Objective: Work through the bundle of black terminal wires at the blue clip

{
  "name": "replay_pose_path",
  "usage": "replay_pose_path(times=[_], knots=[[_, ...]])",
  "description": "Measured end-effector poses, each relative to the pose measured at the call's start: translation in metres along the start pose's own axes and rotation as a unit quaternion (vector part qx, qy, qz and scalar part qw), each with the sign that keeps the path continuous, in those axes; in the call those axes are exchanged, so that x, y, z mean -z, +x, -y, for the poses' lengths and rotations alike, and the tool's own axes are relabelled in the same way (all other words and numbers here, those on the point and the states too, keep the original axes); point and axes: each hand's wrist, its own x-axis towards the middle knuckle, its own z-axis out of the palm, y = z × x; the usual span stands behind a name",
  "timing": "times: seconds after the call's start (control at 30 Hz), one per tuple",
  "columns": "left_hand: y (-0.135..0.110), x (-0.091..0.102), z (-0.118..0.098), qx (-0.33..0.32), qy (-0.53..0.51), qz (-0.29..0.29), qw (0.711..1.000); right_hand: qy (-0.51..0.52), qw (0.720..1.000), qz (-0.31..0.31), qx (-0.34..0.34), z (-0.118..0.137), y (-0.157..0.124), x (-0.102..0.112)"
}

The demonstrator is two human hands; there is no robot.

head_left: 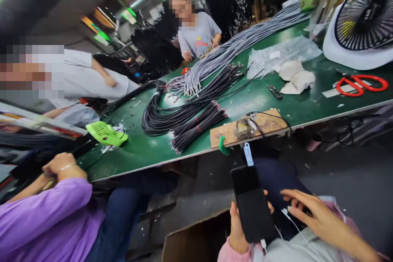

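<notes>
My left hand (237,229) holds a black phone (252,204) upright over my lap, screen dark, fingers wrapped behind it. A white cable (299,233) runs from the phone's lower end. My right hand (310,212) hovers just right of the phone with fingers stretched out, touching the white cable near a dark cloth on my lap. Both hands are below the edge of the green table (270,98).
On the green table lie black wire bundles (190,118), grey wire bundles (233,47), a wooden jig board (248,129), red scissors (360,84), a white fan (362,20), and a green scoop (106,133). A person in purple (52,217) sits at left; two others work beyond.
</notes>
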Motion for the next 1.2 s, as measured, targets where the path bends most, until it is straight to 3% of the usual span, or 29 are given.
replay_pose_path(times=[0.1,0.23,0.73,1.0,1.2], knots=[[0.017,0.004,0.008,0.022,-0.079,-0.013,0.997,0.078,0.997,-0.013,0.009,0.014,0.007,-0.013],[0.022,0.000,0.016,0.023,-0.125,-0.036,0.991,0.130,0.991,-0.003,0.018,0.020,0.014,-0.021],[0.019,0.004,0.022,-0.017,-0.143,-0.107,0.984,0.094,0.994,0.055,0.020,0.032,0.018,-0.031],[0.021,0.001,0.023,-0.033,-0.142,-0.087,0.985,0.089,0.994,0.053,0.014,0.032,0.017,-0.031],[0.018,-0.004,0.021,0.009,-0.132,-0.106,0.986,0.087,0.996,0.023,0.013,0.034,0.016,-0.034]])
